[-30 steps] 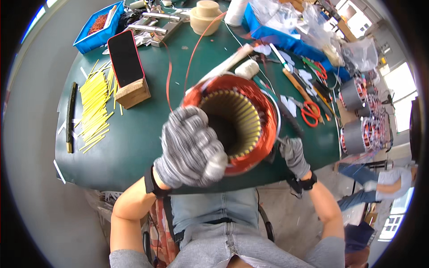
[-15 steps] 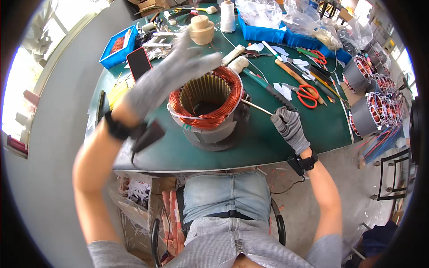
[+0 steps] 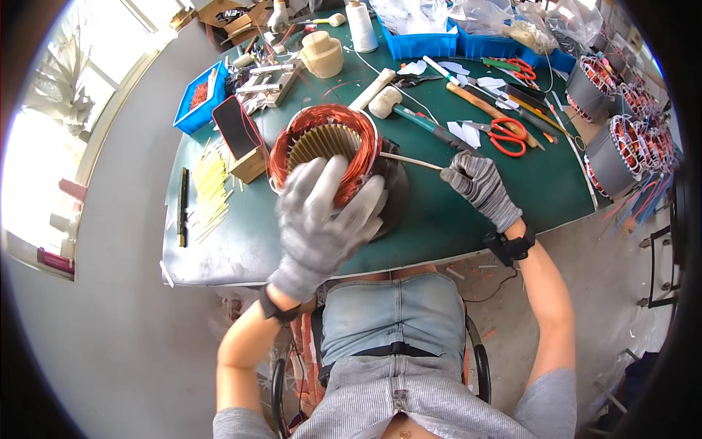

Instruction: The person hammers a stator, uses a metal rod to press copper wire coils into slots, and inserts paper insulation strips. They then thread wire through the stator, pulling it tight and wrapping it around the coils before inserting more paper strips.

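Observation:
A motor stator (image 3: 281, 150) with a ring of copper windings stands before me on a dark round base (image 3: 395, 192). My left hand (image 3: 322, 227), gloved in grey and smeared by motion, is over the near side of the ring. Its fingers are spread apart and hide part of the coils; whether they touch the copper I cannot tell. Gloved in striped grey, my right hand (image 3: 482, 189) is closed on the end of a white cord (image 3: 413, 160). The cord runs straight from the stator's right side to my fingers.
Beyond the stator lie a white-headed mallet (image 3: 385, 102), red-handled scissors (image 3: 506, 137) and a wooden-handled tool (image 3: 479, 102). A phone (image 3: 238, 128) leans on a wooden block, near yellow strips (image 3: 210, 186). Blue bins (image 3: 420, 45) line the back; wound stators (image 3: 621, 157) stand at right.
My left hand has swung from over the far left of the stator down to its near side. My right hand stays closed on the taut cord. The whole view has shifted slightly.

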Action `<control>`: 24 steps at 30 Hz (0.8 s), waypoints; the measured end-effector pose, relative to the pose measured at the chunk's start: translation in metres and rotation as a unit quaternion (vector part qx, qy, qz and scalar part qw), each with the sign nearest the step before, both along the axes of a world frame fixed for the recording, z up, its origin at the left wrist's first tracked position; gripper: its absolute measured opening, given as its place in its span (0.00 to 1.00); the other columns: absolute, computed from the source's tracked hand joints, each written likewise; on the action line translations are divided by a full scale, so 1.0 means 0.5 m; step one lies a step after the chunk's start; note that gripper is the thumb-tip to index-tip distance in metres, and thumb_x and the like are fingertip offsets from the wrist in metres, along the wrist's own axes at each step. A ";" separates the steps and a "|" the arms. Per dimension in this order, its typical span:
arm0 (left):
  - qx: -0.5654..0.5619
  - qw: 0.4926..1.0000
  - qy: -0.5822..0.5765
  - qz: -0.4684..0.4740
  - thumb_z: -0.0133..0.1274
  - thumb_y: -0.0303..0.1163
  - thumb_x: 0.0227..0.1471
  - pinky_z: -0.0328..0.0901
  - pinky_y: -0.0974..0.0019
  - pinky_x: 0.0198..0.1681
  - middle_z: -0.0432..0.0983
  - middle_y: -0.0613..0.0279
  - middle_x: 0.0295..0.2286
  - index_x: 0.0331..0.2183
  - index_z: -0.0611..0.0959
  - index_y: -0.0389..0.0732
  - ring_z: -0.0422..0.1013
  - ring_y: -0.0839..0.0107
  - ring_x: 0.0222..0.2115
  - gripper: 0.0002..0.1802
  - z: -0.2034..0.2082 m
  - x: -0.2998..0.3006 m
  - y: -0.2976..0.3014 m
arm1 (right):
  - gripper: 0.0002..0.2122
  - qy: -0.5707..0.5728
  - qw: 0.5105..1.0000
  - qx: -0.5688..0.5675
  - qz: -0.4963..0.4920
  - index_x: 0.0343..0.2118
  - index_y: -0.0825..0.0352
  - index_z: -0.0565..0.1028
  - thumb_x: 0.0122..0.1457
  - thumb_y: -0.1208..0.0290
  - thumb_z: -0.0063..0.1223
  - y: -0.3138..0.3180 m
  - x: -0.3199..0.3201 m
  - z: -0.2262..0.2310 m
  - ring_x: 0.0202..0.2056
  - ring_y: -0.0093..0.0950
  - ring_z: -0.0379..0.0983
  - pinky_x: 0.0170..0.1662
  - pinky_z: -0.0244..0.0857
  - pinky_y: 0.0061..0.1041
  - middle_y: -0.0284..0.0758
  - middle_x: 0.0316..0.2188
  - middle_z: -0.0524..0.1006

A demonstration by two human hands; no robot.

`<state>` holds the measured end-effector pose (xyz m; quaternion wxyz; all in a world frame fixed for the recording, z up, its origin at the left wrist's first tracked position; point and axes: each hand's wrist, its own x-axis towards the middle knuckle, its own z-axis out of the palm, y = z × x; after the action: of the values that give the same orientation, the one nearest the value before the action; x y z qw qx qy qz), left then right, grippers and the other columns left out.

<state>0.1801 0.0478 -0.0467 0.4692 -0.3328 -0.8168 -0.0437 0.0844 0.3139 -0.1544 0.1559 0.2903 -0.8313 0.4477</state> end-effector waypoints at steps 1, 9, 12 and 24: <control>0.011 0.996 -0.050 0.068 0.64 0.43 0.33 0.63 0.54 0.44 0.66 0.60 0.51 0.40 0.84 0.57 0.68 0.59 0.39 0.25 -0.045 -0.009 0.010 | 0.15 -0.002 1.000 0.011 0.009 0.20 0.67 0.70 0.53 0.62 0.62 0.003 0.004 0.016 0.21 0.36 0.65 0.28 0.62 0.31 0.38 0.17 0.68; 0.024 0.969 0.044 0.244 0.64 0.42 0.34 0.61 0.57 0.37 0.70 0.70 0.47 0.35 0.82 0.63 0.68 0.65 0.33 0.19 -0.113 -0.061 0.079 | 0.13 -0.054 0.991 0.106 -0.054 0.24 0.68 0.74 0.54 0.62 0.58 0.108 0.052 0.129 0.21 0.29 0.66 0.29 0.62 0.28 0.36 0.19 0.70; 0.065 0.961 -0.007 0.270 0.64 0.39 0.35 0.63 0.60 0.35 0.70 0.72 0.48 0.32 0.81 0.58 0.68 0.68 0.31 0.15 -0.104 -0.062 0.112 | 0.11 -0.118 0.990 -0.034 -0.069 0.29 0.67 0.77 0.60 0.64 0.51 0.111 0.091 0.092 0.20 0.19 0.63 0.26 0.59 0.21 0.30 0.21 0.72; 0.036 0.992 -0.029 0.114 0.69 0.41 0.30 0.53 0.51 0.57 0.59 0.65 0.42 0.32 0.86 0.68 0.55 0.56 0.50 0.19 -0.125 0.009 -0.045 | 0.13 -0.069 0.997 -0.047 -0.003 0.45 0.67 0.77 0.56 0.78 0.52 0.065 0.247 0.055 0.36 0.34 0.78 0.45 0.69 0.27 0.39 0.39 0.80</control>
<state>0.1845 0.0255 -0.1090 0.4587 -0.2187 -0.8607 -0.0293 0.2078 0.3462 -0.1267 0.1129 0.2491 -0.8190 0.5044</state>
